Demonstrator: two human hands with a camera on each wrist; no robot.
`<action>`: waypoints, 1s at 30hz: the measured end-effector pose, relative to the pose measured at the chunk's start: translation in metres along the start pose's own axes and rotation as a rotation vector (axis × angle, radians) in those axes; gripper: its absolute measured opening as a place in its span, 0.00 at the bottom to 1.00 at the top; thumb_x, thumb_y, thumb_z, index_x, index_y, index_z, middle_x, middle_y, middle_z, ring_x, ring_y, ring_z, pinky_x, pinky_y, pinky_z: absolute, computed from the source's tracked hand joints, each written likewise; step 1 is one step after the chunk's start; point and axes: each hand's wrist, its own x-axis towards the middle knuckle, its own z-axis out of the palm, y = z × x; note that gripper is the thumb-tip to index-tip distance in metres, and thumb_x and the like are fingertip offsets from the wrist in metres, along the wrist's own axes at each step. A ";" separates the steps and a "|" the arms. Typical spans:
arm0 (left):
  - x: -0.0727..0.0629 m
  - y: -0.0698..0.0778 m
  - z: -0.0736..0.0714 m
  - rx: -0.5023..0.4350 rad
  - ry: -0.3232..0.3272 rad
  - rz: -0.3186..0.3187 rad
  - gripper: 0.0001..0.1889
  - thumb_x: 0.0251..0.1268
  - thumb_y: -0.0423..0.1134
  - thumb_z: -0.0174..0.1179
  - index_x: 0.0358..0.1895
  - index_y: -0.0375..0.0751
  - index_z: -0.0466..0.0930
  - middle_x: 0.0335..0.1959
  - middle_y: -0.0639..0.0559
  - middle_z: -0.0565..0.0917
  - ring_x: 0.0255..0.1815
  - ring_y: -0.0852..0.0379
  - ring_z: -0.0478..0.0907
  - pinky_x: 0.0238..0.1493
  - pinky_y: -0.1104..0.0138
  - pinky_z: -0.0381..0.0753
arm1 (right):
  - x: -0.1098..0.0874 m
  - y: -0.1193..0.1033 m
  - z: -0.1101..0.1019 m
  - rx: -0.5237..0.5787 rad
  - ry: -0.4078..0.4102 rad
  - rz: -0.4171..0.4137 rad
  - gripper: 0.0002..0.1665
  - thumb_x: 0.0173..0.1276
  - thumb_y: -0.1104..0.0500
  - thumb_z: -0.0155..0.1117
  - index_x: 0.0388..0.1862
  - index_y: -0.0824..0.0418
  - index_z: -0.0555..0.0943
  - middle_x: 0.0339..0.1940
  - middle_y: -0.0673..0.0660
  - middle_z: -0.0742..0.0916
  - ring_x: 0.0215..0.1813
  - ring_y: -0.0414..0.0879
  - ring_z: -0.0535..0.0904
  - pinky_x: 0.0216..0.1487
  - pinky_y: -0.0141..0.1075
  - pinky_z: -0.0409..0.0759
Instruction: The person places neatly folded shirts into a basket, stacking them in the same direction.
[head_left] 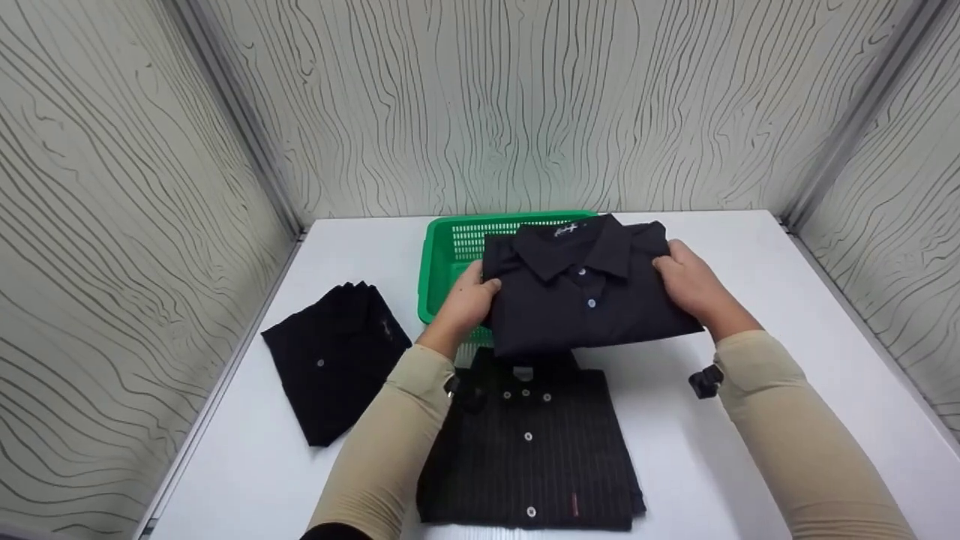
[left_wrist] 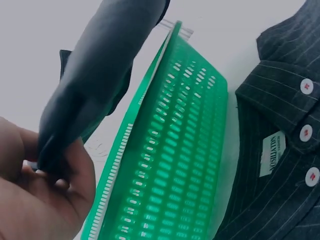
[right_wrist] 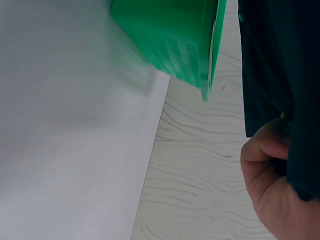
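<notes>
A folded dark shirt (head_left: pixel 570 307) with a collar and light buttons is held up by both hands, in front of and partly over a green plastic basket (head_left: pixel 439 277). My left hand (head_left: pixel 466 296) grips its left edge, thumb on top. At the opposite edge my right hand (head_left: pixel 694 285) pinches the fabric. In the left wrist view, curled fingers of the left hand (left_wrist: pixel 55 185) hold the shirt's edge beside the basket. The right wrist view shows the right hand (right_wrist: pixel 275 185) gripping the hanging cloth. Below lies a folded pinstriped shirt (head_left: pixel 529 465), flat on the table.
A folded black shirt (head_left: pixel 330 367) lies askew on the left of the white table (head_left: pixel 750 450). Wood-grain patterned panels (head_left: pixel 525 105) enclose the table at the back and both sides.
</notes>
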 end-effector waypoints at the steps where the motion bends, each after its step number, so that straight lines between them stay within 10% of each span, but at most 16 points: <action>1: 0.000 0.000 -0.002 0.000 0.009 -0.006 0.25 0.82 0.40 0.46 0.78 0.47 0.59 0.73 0.46 0.68 0.71 0.50 0.67 0.69 0.53 0.67 | 0.001 -0.002 0.003 0.022 0.003 0.000 0.23 0.77 0.56 0.35 0.62 0.69 0.65 0.55 0.68 0.73 0.52 0.61 0.69 0.52 0.48 0.66; 19: -0.003 0.001 -0.040 -0.035 0.063 -0.011 0.31 0.75 0.34 0.41 0.81 0.44 0.52 0.78 0.46 0.59 0.76 0.50 0.57 0.74 0.52 0.58 | 0.014 -0.018 0.032 -0.063 -0.019 -0.129 0.25 0.79 0.60 0.44 0.69 0.71 0.62 0.63 0.73 0.74 0.61 0.64 0.70 0.65 0.59 0.65; 30: 0.008 0.001 -0.055 0.171 0.176 0.011 0.25 0.81 0.38 0.46 0.78 0.42 0.61 0.74 0.43 0.67 0.75 0.47 0.62 0.72 0.52 0.62 | 0.026 -0.027 0.044 -0.132 -0.004 -0.132 0.26 0.81 0.60 0.44 0.72 0.72 0.61 0.66 0.74 0.73 0.67 0.66 0.69 0.68 0.60 0.64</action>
